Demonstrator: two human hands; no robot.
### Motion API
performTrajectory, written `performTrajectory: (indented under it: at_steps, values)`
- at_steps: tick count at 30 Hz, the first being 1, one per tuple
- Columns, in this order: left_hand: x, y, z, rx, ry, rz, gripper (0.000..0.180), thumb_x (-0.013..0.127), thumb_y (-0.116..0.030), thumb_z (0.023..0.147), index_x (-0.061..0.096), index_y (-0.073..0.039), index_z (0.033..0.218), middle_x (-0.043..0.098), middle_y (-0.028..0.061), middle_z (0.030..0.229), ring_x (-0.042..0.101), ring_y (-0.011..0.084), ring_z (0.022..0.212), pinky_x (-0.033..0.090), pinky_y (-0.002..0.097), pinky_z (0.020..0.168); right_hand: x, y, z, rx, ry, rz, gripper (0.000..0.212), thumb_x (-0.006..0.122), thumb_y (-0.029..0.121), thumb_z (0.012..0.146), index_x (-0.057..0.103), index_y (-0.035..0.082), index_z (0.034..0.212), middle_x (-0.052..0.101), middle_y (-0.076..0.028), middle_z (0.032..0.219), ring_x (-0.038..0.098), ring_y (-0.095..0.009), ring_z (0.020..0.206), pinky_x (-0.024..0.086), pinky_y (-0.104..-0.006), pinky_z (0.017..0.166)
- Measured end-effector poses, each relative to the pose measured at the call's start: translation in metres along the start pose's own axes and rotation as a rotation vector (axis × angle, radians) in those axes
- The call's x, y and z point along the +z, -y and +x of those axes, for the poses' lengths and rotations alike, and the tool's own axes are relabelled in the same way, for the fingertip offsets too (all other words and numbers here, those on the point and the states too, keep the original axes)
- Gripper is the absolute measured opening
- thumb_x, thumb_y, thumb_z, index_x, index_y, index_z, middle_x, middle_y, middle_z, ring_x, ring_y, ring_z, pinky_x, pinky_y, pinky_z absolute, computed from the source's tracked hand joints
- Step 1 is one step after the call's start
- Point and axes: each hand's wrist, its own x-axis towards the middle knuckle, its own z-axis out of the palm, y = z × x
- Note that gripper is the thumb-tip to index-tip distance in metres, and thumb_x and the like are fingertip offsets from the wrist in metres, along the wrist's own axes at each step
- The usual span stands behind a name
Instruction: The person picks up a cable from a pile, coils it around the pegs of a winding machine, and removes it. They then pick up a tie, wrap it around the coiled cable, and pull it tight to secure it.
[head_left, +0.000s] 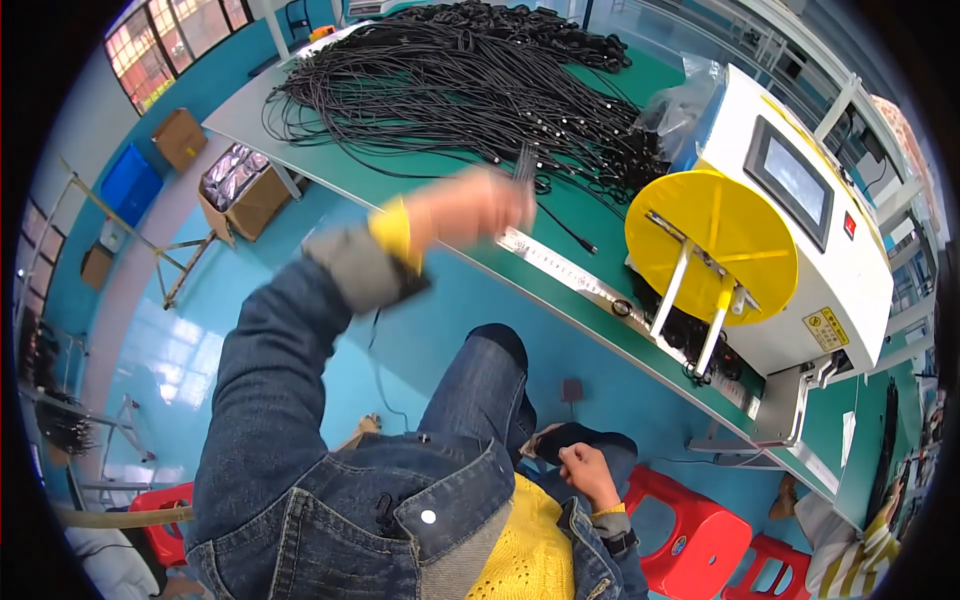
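Note:
My left hand [465, 212] reaches over the near edge of the green table, smeared by motion; its fingers cannot be made out. A blurred dark streak stands by its fingertips, beside a large pile of black cables [450, 85]. One cable end with a plug [585, 243] lies apart from the pile, near a metal ruler strip [560, 268] along the table edge. My right hand [590, 475] is low over my lap with curled fingers, and whatever may be in them is hidden. To the right stands a white machine with a yellow disc [710, 245] bearing white and yellow pegs.
The machine has a screen [790, 183] and a red switch [850, 225]. Red stools [690, 535] stand at the lower right, close to another person's striped sleeve [850, 560]. An open carton [240, 190] and a blue bin [130, 185] are on the left.

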Motion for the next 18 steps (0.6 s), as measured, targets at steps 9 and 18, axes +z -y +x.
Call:
performTrajectory:
  at_steps: [9,18]
  values:
    - [-0.131,0.059,0.009,-0.074,-0.62,0.916,0.023,0.062,-0.022,0.073,0.065,-0.011,0.094,0.063,0.0119,0.085,0.059,0.0282,0.085,0.047,0.0369,0.076,0.001,0.001,0.01,-0.005,0.019,-0.021,0.022,0.053,0.023,0.085,0.057,0.002,0.077,0.055,-0.002,0.058,0.049,-0.008,0.047,0.039,-0.0218,0.045]
    - [-0.071,0.087,-0.003,-0.201,-0.671,1.167,0.013,0.057,-0.022,0.079,0.055,-0.011,0.087,0.059,0.0096,0.084,0.053,0.0245,0.096,0.042,0.0459,0.073,-0.001,0.011,0.011,-0.018,0.021,-0.072,0.022,0.053,0.021,0.085,0.057,0.001,0.077,0.055,-0.002,0.057,0.049,-0.008,0.047,0.039,-0.0221,0.045]
